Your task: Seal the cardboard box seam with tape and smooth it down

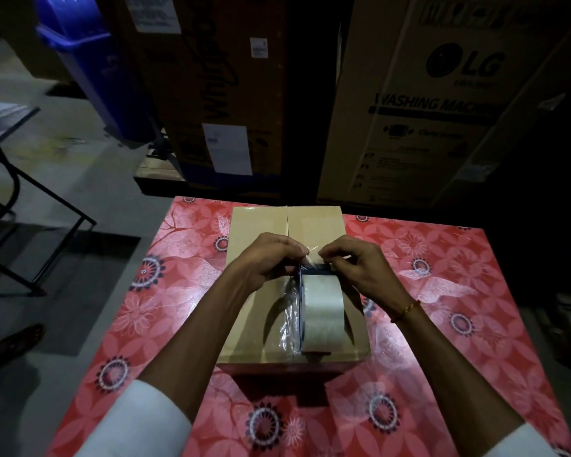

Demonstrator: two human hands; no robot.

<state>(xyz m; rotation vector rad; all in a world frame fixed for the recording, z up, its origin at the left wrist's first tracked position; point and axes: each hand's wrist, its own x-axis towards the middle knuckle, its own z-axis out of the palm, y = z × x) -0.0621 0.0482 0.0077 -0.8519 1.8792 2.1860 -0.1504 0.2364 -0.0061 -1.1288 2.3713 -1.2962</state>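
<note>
The box (261,232) sits on the flowered surface (442,291), its seam (287,222) running away from the person. A tape dispenser (322,308) rests on the lid, just right of the seam. Both hands meet at its far end: the left hand (264,262) and right hand (356,263) each pinch the loose tape end (310,258) between thumb and fingertips. To do this well, I'd pull the strip taut, centre it over the seam, then lay it flat before pressing, so no creases form
</note>
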